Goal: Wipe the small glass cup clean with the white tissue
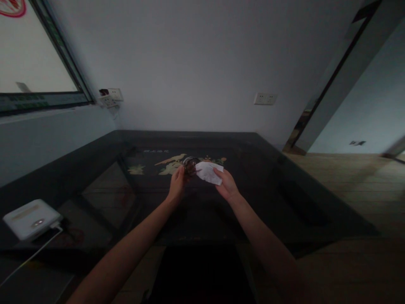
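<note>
My left hand [177, 182] is closed around the side of a clear, brownish glass cup [190, 165], held over the middle of the black table [202, 223]. The cup seems tilted, with its round rim toward the far side; its exact shape is hard to make out in the dim light. A white cloth or paper tissue [209, 173] is pinched between the thumb and fingers of my right hand [227, 184]. The left end of the tissue touches the cup and hides part of it.
A white box-shaped device [32, 217] with a white cable [31, 256] sits on the table's left side. Bird and flower pictures [171, 162] decorate the glossy top. A dark flat object or reflection [302, 202] shows at right. The wall [190, 63] bounds the far edge.
</note>
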`<state>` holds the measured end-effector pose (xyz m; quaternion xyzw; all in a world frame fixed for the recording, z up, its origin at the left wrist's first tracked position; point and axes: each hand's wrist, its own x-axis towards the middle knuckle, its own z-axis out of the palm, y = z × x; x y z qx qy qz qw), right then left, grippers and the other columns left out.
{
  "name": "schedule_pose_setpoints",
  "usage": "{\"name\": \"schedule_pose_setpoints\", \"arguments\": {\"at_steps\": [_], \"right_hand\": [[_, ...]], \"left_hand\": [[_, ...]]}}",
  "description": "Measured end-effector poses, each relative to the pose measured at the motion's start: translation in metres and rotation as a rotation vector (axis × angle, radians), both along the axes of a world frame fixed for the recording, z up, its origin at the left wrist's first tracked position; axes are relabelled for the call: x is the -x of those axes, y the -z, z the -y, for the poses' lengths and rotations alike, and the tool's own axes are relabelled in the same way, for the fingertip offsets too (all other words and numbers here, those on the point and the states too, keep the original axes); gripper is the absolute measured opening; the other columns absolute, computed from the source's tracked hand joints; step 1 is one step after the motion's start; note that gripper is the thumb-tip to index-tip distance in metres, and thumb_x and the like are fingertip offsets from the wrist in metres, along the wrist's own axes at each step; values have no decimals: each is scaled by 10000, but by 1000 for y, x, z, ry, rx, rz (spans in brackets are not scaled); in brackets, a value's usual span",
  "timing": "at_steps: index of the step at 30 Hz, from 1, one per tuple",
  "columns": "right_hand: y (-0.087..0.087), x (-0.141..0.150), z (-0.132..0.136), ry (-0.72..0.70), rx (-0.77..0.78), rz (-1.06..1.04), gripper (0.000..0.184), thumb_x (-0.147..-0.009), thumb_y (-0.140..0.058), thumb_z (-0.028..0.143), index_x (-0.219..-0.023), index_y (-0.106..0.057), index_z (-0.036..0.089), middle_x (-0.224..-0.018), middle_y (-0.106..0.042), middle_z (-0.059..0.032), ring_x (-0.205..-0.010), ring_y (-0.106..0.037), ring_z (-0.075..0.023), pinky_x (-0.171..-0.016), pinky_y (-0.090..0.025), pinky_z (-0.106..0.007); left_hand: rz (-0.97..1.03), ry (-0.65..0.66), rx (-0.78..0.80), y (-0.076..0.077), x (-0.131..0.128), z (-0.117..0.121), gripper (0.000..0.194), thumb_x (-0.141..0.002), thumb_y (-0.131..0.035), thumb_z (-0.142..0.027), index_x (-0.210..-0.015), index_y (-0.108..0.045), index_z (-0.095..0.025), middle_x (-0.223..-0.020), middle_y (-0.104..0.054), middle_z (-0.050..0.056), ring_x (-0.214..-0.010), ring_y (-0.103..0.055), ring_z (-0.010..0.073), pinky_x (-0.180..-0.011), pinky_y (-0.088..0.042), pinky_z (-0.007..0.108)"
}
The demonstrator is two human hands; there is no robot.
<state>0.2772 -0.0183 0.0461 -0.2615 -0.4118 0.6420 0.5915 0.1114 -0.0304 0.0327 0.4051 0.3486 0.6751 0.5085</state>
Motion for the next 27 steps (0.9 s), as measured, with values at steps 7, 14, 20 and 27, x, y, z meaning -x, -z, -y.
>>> {"name": "schedule_pose_setpoints", "arguments": {"at_steps": [7,14,20,27], "right_hand": [[-5,-7,0,104,-23,-42,402,-632,-754,304,-992,-624,182,-1029,-712,-81,-948,-674,-273,-862,-540,-437],[3,-18,-10,369,-122,176,418,-644,-697,250,-1040,-590,175,-1047,-694,-83,-934,-660,-239,-880,-505,-436],[1,-18,-7,318,-231,389,429,-641,-689,244,-1053,-600,164,-1011,-697,-74,-903,-651,-217,-868,-488,-401],[1,-17,-9,248,-271,527,424,-647,-713,288,-1037,-612,158,-1001,-695,-79,-890,-649,-220,-855,-482,-392]], "left_hand": [[267,126,143,-9,7,-3,407,-922,-412,-445,-1148,-564,-142,-1116,-663,129,-902,-680,202,-844,-527,371],[313,348,266,-11,4,1,456,-917,-379,-491,-1148,-568,-146,-1072,-677,120,-947,-672,213,-830,-533,321],[268,567,299,-14,-4,10,462,-904,-418,-480,-1200,-556,-153,-1118,-664,127,-977,-664,231,-856,-527,346],[242,513,312,-13,-10,13,412,-909,-448,-431,-1147,-595,-129,-1180,-629,150,-979,-660,232,-854,-538,360]]}}
